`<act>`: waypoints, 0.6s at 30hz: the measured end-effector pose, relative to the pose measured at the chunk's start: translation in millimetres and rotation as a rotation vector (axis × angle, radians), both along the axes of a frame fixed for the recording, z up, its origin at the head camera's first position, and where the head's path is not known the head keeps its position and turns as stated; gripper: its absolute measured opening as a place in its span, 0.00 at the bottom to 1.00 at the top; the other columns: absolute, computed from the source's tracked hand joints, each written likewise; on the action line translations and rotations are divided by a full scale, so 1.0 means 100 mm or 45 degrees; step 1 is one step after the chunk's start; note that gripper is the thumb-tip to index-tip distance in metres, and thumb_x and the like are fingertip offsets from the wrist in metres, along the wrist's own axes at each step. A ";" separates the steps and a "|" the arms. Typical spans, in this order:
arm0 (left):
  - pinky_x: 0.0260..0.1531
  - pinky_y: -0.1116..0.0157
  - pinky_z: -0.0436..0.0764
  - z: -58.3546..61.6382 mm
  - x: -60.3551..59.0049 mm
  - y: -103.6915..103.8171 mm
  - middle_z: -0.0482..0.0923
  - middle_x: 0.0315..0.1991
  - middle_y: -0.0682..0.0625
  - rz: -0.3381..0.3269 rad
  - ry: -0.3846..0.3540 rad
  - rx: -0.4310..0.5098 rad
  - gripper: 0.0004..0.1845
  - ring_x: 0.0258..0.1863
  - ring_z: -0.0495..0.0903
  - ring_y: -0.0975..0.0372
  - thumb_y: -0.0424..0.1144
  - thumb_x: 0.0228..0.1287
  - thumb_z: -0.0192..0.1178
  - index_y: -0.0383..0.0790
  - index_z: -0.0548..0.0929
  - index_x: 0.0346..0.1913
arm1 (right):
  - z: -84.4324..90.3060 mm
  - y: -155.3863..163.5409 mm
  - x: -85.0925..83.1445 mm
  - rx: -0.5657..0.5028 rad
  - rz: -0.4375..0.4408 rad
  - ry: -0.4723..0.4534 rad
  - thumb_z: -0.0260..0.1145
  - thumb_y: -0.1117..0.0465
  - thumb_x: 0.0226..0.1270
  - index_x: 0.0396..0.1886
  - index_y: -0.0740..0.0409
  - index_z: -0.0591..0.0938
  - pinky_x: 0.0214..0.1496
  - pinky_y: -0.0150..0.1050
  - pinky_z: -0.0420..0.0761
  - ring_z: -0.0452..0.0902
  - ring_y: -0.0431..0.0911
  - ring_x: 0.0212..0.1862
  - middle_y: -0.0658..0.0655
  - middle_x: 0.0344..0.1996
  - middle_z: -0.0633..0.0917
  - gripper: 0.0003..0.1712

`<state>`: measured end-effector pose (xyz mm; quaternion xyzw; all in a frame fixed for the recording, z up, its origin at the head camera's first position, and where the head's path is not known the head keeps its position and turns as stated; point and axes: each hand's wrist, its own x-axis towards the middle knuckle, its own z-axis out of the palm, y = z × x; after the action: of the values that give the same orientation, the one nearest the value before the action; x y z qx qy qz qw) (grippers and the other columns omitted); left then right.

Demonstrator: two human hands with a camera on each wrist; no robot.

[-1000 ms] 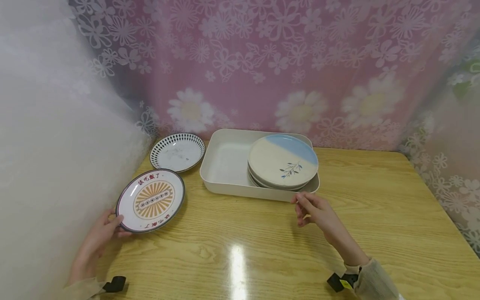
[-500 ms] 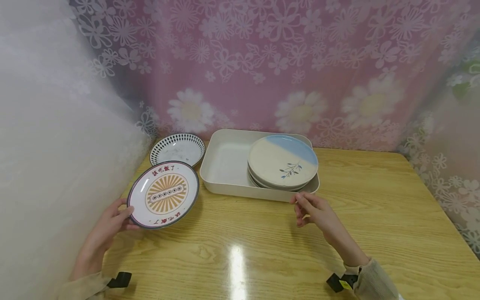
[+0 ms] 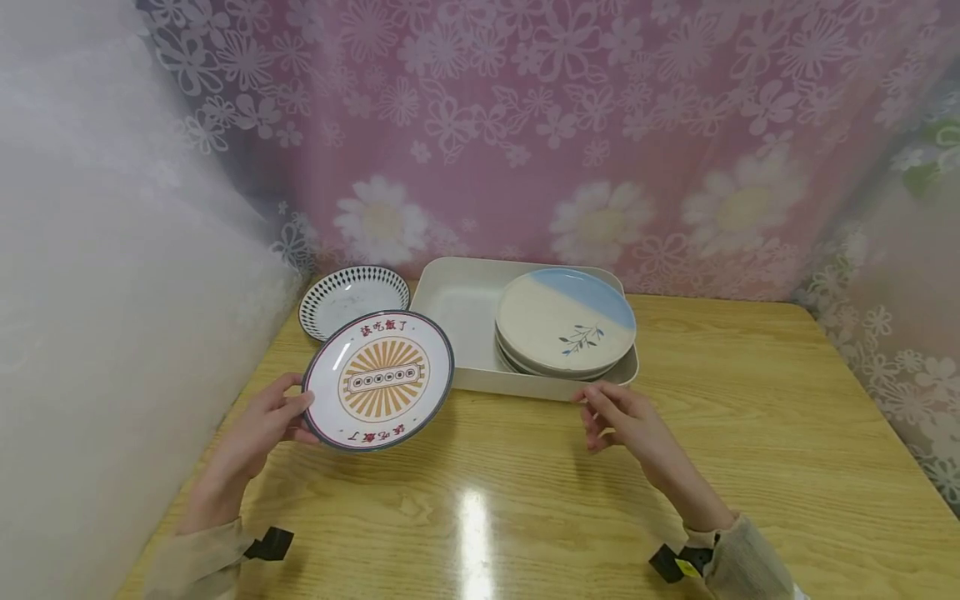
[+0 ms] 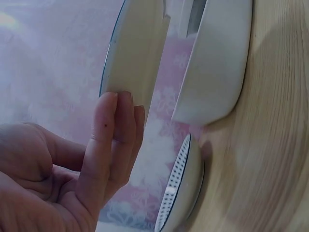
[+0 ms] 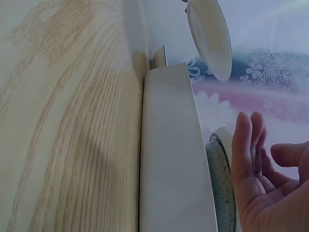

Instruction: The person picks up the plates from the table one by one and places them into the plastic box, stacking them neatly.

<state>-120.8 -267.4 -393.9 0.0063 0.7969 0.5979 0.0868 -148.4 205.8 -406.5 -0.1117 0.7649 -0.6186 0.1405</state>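
Observation:
My left hand (image 3: 266, 425) grips the near-left rim of a white plate with an orange sunburst and red characters (image 3: 379, 380), lifted above the table and tilted. In the left wrist view my fingers (image 4: 116, 145) lie under that plate's (image 4: 135, 53) pale underside. My right hand (image 3: 618, 417) hovers with relaxed fingers just in front of the cream tray (image 3: 450, 321), holding nothing. In the right wrist view its fingers (image 5: 248, 145) are straight beside the tray wall (image 5: 169, 159). A stack of plates, topped by a cream-and-blue plate with a leaf sprig (image 3: 566, 323), sits in the tray's right half.
A white plate with a dark diamond-pattern rim (image 3: 347, 296) lies at the table's back left, also seen as the patterned plate (image 4: 181, 188). The wooden table (image 3: 675, 500) is backed by a pink floral curtain (image 3: 525, 125) and a white curtain on the left.
My left hand has lifted the sunburst plate off the table and carried it right, toward the tray. My right hand has barely moved.

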 end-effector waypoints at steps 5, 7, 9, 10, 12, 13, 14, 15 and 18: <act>0.34 0.63 0.88 0.07 -0.08 0.19 0.83 0.31 0.45 -0.066 -0.022 0.033 0.23 0.25 0.84 0.62 0.33 0.82 0.43 0.20 0.55 0.69 | 0.02 -0.03 0.00 -0.018 0.039 0.010 0.50 0.51 0.84 0.63 0.72 0.75 0.38 0.50 0.89 0.85 0.49 0.32 0.58 0.38 0.81 0.28; 0.34 0.63 0.88 0.08 -0.11 0.27 0.83 0.32 0.44 -0.097 -0.023 0.050 0.24 0.26 0.84 0.62 0.33 0.82 0.43 0.20 0.55 0.70 | 0.03 -0.05 0.00 -0.023 0.049 0.009 0.50 0.51 0.84 0.65 0.72 0.74 0.39 0.49 0.89 0.86 0.51 0.34 0.59 0.41 0.83 0.29; 0.33 0.63 0.88 0.10 -0.14 0.35 0.83 0.33 0.43 -0.129 -0.020 0.065 0.24 0.27 0.84 0.62 0.33 0.82 0.44 0.21 0.55 0.70 | 0.03 -0.06 0.00 -0.035 0.049 0.005 0.51 0.51 0.84 0.66 0.72 0.73 0.40 0.48 0.90 0.86 0.51 0.34 0.59 0.42 0.84 0.29; 0.33 0.63 0.88 0.10 -0.15 0.39 0.83 0.33 0.43 -0.145 -0.017 0.072 0.24 0.27 0.84 0.62 0.33 0.81 0.44 0.21 0.56 0.70 | 0.03 -0.07 0.00 -0.042 0.049 0.005 0.51 0.51 0.84 0.67 0.72 0.73 0.40 0.48 0.90 0.87 0.51 0.35 0.59 0.43 0.84 0.29; 0.32 0.63 0.88 0.11 -0.18 0.47 0.82 0.32 0.43 -0.178 -0.009 0.081 0.23 0.27 0.84 0.61 0.33 0.81 0.44 0.21 0.57 0.70 | 0.02 -0.07 0.00 -0.053 0.054 0.007 0.51 0.52 0.83 0.68 0.72 0.72 0.41 0.47 0.90 0.88 0.51 0.36 0.60 0.45 0.85 0.29; 0.32 0.63 0.88 0.12 -0.19 0.51 0.82 0.31 0.43 -0.196 -0.005 0.084 0.23 0.27 0.84 0.61 0.32 0.81 0.44 0.21 0.58 0.69 | 0.02 -0.08 0.00 -0.059 0.057 0.008 0.51 0.52 0.83 0.68 0.72 0.72 0.41 0.47 0.90 0.88 0.51 0.36 0.60 0.45 0.85 0.29; 0.31 0.62 0.88 0.12 -0.20 0.55 0.82 0.31 0.43 -0.212 -0.002 0.090 0.22 0.27 0.84 0.61 0.32 0.81 0.44 0.21 0.58 0.69 | 0.02 -0.08 0.00 -0.063 0.061 0.012 0.51 0.52 0.84 0.69 0.71 0.72 0.42 0.47 0.90 0.88 0.51 0.36 0.61 0.45 0.85 0.28; 0.31 0.63 0.88 0.12 -0.21 0.58 0.82 0.31 0.43 -0.229 0.003 0.091 0.22 0.27 0.84 0.61 0.32 0.81 0.44 0.21 0.59 0.69 | 0.01 -0.08 0.01 -0.069 0.067 0.015 0.51 0.53 0.84 0.69 0.71 0.72 0.42 0.47 0.89 0.88 0.51 0.37 0.61 0.46 0.85 0.28; 0.30 0.63 0.88 0.13 -0.23 0.70 0.81 0.30 0.43 -0.274 0.012 0.088 0.20 0.26 0.84 0.61 0.31 0.81 0.44 0.21 0.61 0.67 | 0.00 -0.08 0.01 -0.083 0.083 0.015 0.51 0.54 0.84 0.69 0.71 0.72 0.43 0.47 0.89 0.89 0.52 0.38 0.64 0.47 0.85 0.27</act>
<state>-143.7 -197.6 -381.2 0.0976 0.7708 0.6122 0.1465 -147.5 197.6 -406.5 -0.1446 0.7411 -0.6377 0.1522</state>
